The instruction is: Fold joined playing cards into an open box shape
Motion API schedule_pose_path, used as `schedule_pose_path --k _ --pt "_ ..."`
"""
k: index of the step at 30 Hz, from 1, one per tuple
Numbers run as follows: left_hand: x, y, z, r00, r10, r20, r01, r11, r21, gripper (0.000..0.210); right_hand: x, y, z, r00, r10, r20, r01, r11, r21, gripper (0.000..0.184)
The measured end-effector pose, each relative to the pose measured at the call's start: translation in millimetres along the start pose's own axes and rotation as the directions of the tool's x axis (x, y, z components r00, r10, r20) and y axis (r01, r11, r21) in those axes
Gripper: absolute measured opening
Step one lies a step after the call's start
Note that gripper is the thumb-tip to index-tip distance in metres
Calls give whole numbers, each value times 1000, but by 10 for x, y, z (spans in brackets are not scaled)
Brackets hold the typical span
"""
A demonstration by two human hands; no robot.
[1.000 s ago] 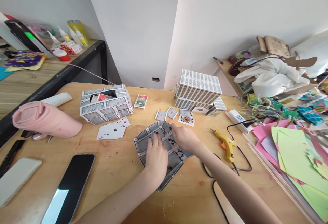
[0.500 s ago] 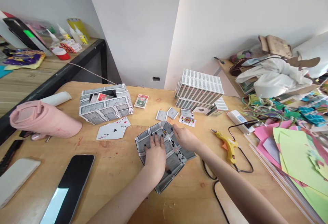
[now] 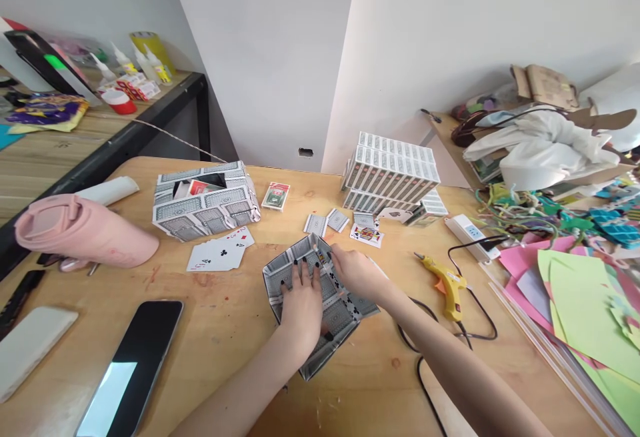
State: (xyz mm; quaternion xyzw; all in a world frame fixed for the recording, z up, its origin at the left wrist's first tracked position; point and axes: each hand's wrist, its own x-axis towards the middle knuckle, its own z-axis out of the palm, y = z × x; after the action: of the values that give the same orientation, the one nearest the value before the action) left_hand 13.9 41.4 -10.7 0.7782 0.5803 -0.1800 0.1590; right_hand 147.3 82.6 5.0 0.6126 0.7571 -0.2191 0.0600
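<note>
An open box made of grey-backed playing cards [image 3: 275,284] lies on the table in front of me. My left hand [image 3: 303,304] presses flat inside it, fingers spread over the card-lined bottom. At the box's far right side, my right hand [image 3: 354,270] is closed on the wall; its fingertips are partly hidden. Some card faces with black clubs show along that side, and a card flap [image 3: 369,308] sticks out below my right hand. Just beyond the box lie loose cards [image 3: 316,225] and a face card [image 3: 367,236].
A finished-looking card box [image 3: 207,207], fanned cards [image 3: 217,256] and a card pack [image 3: 276,196] are at left. Stacked card packs [image 3: 393,170] stand behind. A yellow glue gun [image 3: 450,284] with its cord lies right. A phone [image 3: 135,364] and pink tumbler [image 3: 90,234] lie left.
My right hand has shifted slightly left and down along the box's right side. The left hand stays pressed inside, and the box has hardly moved.
</note>
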Motion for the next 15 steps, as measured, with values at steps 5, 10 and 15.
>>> schedule_pose_path --k 5,10,15 --pt "4 7 -6 1000 -3 11 4 1000 -20 112 -2 10 30 1000 15 4 -15 1000 13 31" --pt "1 20 -24 1000 -7 13 7 1000 -21 107 -9 143 146 995 29 -92 2 946 323 34" --pt "-1 -6 -51 999 4 41 -3 999 -32 110 58 229 219 986 -8 -169 130 676 726 50"
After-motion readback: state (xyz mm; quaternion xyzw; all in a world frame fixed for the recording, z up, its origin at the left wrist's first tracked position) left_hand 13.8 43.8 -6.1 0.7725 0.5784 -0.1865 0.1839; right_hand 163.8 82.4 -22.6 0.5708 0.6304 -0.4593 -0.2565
